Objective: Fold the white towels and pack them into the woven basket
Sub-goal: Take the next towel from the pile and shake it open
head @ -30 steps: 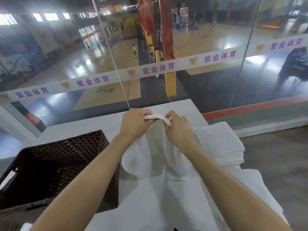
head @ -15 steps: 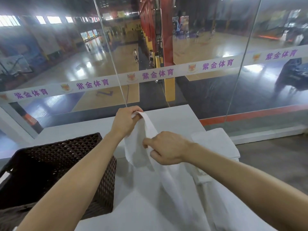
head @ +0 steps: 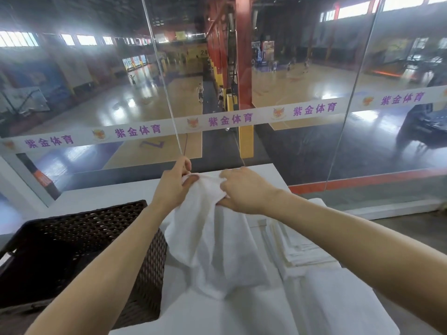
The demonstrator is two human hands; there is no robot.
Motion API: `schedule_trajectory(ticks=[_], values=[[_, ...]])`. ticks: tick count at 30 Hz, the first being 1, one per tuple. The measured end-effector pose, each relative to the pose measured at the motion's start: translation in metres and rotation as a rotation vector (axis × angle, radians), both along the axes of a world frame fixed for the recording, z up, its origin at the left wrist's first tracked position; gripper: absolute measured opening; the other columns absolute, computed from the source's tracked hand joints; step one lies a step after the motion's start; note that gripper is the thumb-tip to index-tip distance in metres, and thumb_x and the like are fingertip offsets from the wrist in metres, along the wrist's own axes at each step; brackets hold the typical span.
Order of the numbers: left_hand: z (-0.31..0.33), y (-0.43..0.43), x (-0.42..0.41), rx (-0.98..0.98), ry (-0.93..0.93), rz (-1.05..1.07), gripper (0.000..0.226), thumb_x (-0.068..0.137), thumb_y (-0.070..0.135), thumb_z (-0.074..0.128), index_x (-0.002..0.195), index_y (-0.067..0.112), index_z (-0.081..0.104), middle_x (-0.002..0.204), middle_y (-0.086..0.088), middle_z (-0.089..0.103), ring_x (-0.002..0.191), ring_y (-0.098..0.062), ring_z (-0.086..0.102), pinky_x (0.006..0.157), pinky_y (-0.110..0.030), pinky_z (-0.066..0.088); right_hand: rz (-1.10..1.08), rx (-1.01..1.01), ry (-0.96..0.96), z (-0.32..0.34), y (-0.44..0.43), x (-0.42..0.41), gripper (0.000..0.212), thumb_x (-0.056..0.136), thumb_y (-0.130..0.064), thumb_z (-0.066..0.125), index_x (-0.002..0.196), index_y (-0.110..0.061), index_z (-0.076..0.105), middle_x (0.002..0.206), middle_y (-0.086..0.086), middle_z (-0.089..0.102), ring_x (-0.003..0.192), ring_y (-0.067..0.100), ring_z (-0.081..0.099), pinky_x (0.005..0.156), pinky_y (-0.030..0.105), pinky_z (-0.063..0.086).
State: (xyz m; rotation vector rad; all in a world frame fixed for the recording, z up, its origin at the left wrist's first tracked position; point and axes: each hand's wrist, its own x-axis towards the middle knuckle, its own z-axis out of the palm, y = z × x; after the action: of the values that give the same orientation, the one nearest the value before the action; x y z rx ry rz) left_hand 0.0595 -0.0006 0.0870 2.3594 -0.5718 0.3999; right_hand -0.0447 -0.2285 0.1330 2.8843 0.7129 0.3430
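Observation:
A white towel [head: 212, 243] hangs above the white table [head: 101, 197], held up at its top edge by both hands. My left hand [head: 173, 187] grips the top left part, thumb curled over the cloth. My right hand [head: 244, 189] pinches the bunched top edge close beside it. The towel's lower part drapes down onto more white cloth [head: 242, 315] on the table. A dark brown woven basket [head: 79, 252] stands at the left, its inside mostly dark. A stack of folded white towels [head: 297, 245] lies at the right, partly behind my right forearm.
A glass wall [head: 314, 146] with a printed white band rises directly behind the table. The table's right edge drops to a grey floor [head: 411, 233]. Beyond the glass is a sports hall far below.
My right hand has come back up from lower on the towel to its top edge, close to my left hand. The towel is now bunched between both hands.

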Motion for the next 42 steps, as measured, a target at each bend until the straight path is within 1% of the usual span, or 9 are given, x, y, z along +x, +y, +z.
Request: schedule_trajectory(ticks=[5,9,12,19,22,26,29,32,42], values=[[-0.024,0.005,-0.017,-0.078,-0.02,-0.014,0.059,0.084,-0.015,0.052,0.074,0.042,0.064,0.089,0.01,0.074,0.086,-0.011,0.068,0.085,-0.04,0.055,-0.154,0.331,0.07,0.015,-0.003,0.005,0.036,0.099,-0.047,0.071,0.105,-0.011,0.073,0.105,0.005,0.071,0.095,0.025,0.059,0.079,0.035,0.048],[-0.035,-0.013,-0.052,-0.211,0.083,-0.116,0.019,0.094,0.029,0.065,0.103,0.029,0.082,0.103,0.013,0.075,0.092,-0.008,0.068,0.079,-0.021,0.047,-0.196,0.477,0.018,0.01,0.003,0.006,0.021,0.091,-0.038,0.075,0.079,-0.023,0.066,0.078,-0.006,0.064,0.083,0.022,0.061,0.074,0.037,0.054],[-0.042,-0.028,-0.063,-0.23,0.123,-0.107,0.049,0.083,0.06,0.082,0.117,0.025,0.079,0.113,0.015,0.07,0.105,-0.006,0.068,0.09,-0.022,0.053,-0.209,0.584,-0.027,0.011,0.008,0.005,0.034,0.085,-0.029,0.076,0.063,-0.032,0.051,0.063,-0.011,0.053,0.067,0.015,0.055,0.064,0.033,0.049],[-0.061,-0.044,-0.054,-0.027,0.062,0.021,0.02,0.087,0.039,0.079,0.092,0.02,0.085,0.094,0.005,0.07,0.088,-0.015,0.065,0.079,-0.031,0.052,-0.264,0.586,-0.041,0.015,0.003,0.001,0.027,0.085,-0.032,0.081,0.07,-0.022,0.061,0.066,-0.007,0.057,0.068,0.014,0.057,0.067,0.038,0.058],[-0.084,-0.041,-0.047,0.157,0.187,0.081,0.032,0.086,0.045,0.065,0.077,0.016,0.075,0.081,-0.001,0.062,0.079,-0.027,0.062,0.07,-0.039,0.05,-0.266,0.579,-0.066,0.021,-0.006,-0.002,0.029,0.089,-0.036,0.082,0.071,-0.021,0.064,0.066,-0.009,0.056,0.067,0.011,0.055,0.065,0.029,0.047],[-0.101,-0.015,-0.034,0.184,0.171,0.1,0.038,0.088,0.043,0.065,0.055,0.027,0.053,0.07,0.001,0.057,0.072,-0.029,0.06,0.067,-0.037,0.046,-0.304,0.564,-0.072,0.024,-0.026,-0.005,0.034,0.089,-0.044,0.082,0.077,-0.012,0.077,0.073,0.001,0.068,0.07,0.019,0.062,0.066,0.036,0.058],[-0.083,0.013,-0.019,0.142,0.076,0.118,0.021,0.097,0.036,0.067,0.086,0.023,0.078,0.088,-0.002,0.07,0.085,-0.028,0.067,0.077,-0.036,0.05,-0.371,0.541,0.009,0.021,-0.044,-0.006,0.037,0.092,-0.046,0.08,0.08,-0.011,0.08,0.078,0.005,0.072,0.07,0.02,0.067,0.059,0.028,0.051],[-0.057,0.031,-0.004,0.122,-0.087,0.096,0.019,0.106,0.031,0.066,0.107,0.015,0.077,0.1,-0.003,0.072,0.094,-0.028,0.068,0.083,-0.04,0.051,-0.431,0.541,0.051,0.015,-0.057,-0.006,0.035,0.095,-0.045,0.078,0.08,-0.014,0.075,0.076,0.003,0.069,0.067,0.016,0.064,0.057,0.022,0.038],[0.009,0.038,-0.015,-0.128,-0.15,-0.007,0.018,0.083,0.046,0.091,0.086,0.029,0.088,0.085,0.015,0.079,0.084,-0.01,0.074,0.08,-0.03,0.058,-0.446,0.527,0.055,0.0,-0.063,0.004,0.022,0.089,-0.037,0.074,0.076,-0.02,0.072,0.075,-0.001,0.069,0.069,0.018,0.066,0.068,0.033,0.059]])
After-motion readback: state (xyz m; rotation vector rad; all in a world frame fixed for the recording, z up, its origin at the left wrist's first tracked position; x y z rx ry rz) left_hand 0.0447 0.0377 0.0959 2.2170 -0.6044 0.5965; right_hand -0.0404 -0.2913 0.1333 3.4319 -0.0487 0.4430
